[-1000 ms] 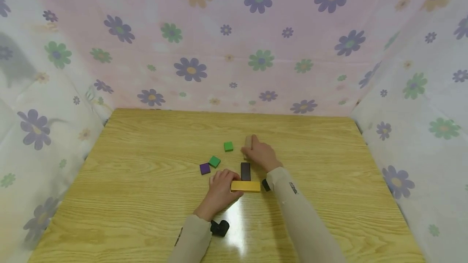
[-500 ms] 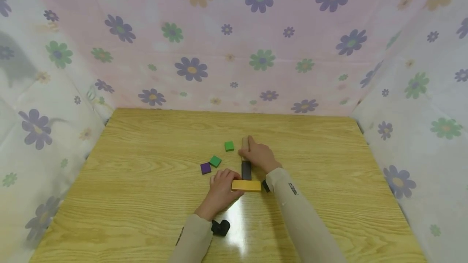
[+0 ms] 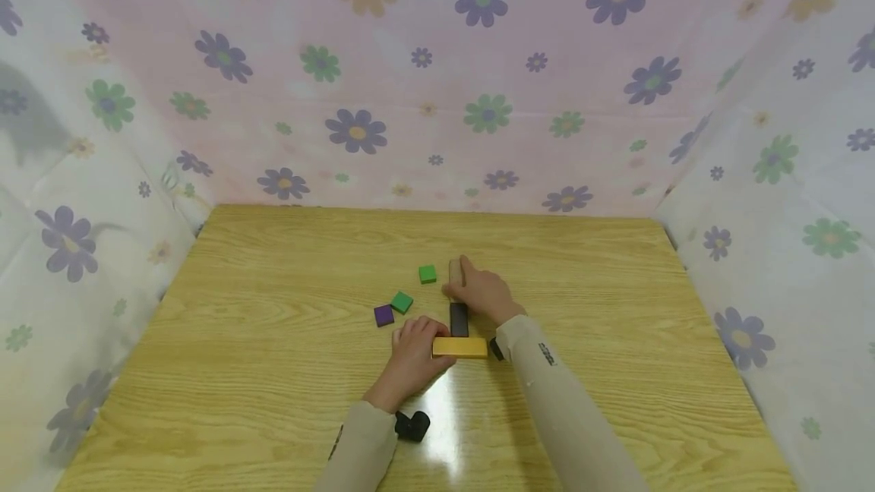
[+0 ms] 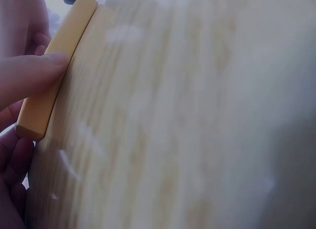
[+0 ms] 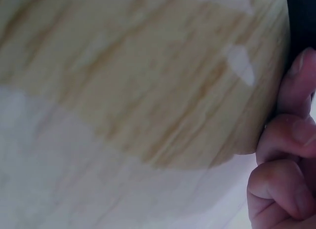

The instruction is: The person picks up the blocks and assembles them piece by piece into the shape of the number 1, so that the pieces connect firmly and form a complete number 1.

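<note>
My left hand grips the left end of a yellow rectangular block, its thumb along the near side. In the left wrist view the thumb presses against this yellow block. A black block lies end-on against the yellow one's far side, making a T. Beyond it, my right hand pinches a beige block between thumb and fingers. The beige block lines up with the black one, its near end at the black block's far end and partly hidden by the thumb. Curled fingers show in the right wrist view.
Left of the hands lie a light green square block, a darker green one and a purple one. A black wrist device sits by the left sleeve. Flowered cloth surrounds the wooden table.
The right hand has brought the beige block slightly left and nearer, into line with the black block. The left hand and the yellow block have stayed in place.
</note>
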Available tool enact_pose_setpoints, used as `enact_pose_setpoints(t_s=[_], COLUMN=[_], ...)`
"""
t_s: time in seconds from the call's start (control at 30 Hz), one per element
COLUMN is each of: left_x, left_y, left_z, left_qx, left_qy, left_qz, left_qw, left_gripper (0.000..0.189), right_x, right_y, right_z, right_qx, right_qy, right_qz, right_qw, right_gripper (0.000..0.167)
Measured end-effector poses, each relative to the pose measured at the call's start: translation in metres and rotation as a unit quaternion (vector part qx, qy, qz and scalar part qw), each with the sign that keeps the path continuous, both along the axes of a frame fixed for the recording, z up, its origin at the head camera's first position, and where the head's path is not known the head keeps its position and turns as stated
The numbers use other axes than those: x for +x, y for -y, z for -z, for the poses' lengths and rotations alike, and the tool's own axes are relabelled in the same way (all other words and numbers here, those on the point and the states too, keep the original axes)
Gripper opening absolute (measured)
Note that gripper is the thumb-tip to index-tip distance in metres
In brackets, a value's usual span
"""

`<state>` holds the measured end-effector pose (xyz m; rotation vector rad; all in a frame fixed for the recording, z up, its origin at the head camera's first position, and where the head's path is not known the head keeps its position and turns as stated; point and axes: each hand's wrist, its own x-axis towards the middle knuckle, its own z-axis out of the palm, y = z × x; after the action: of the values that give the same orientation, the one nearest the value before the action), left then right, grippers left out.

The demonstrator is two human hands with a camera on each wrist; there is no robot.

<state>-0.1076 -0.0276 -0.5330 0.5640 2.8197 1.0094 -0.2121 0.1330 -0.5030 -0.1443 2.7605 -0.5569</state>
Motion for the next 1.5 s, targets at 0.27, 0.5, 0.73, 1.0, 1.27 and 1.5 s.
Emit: enact_pose_setpoints(t_s=[0.27, 0.5, 0.73, 1.0, 1.27, 1.5], left_x=[-0.0006, -0.0005, -0.0002, -0.0010, -0.0007, 0.0004], left_y=[-0.0003, 0.0000, 0.0001, -0.0003, 0.0015, -0.0007], left_z=[-0.0015, 0.0007, -0.0001, 0.0012, -0.0008, 0.0005], left_qx=[-0.002, -0.003, -0.007, -0.012, -0.017, -0.012], left_qy=[0.009, 0.002, 0.003, 0.004, 0.001, -0.004], left_qz=[-0.002, -0.004, 0.000, 0.001, -0.003, 0.004], left_qw=[1.0000, 1.0000, 1.0000, 0.9999, 0.9999, 0.9999], left_gripper=[0.033, 0.034, 0.034, 0.037, 0.038, 0.039], right_x=[0.0014, 0.0010, 0.0007, 0.0002, 0.0013, -0.0004], right_y=[0.0000, -0.0006, -0.0023, -0.0041, -0.0032, -0.0087], right_z=[-0.0022, 0.0000, 0.0020, 0.0054, 0.0031, -0.0006], right_qx=[0.004, 0.000, -0.006, -0.011, -0.028, -0.051], right_qy=[0.001, -0.001, -0.001, 0.000, 0.001, 0.015], right_qz=[-0.006, -0.005, -0.003, -0.003, -0.006, -0.009], right_qw=[1.0000, 1.0000, 1.0000, 0.9999, 0.9996, 0.9985], right_gripper=[0.086, 0.085, 0.085, 0.089, 0.090, 0.079])
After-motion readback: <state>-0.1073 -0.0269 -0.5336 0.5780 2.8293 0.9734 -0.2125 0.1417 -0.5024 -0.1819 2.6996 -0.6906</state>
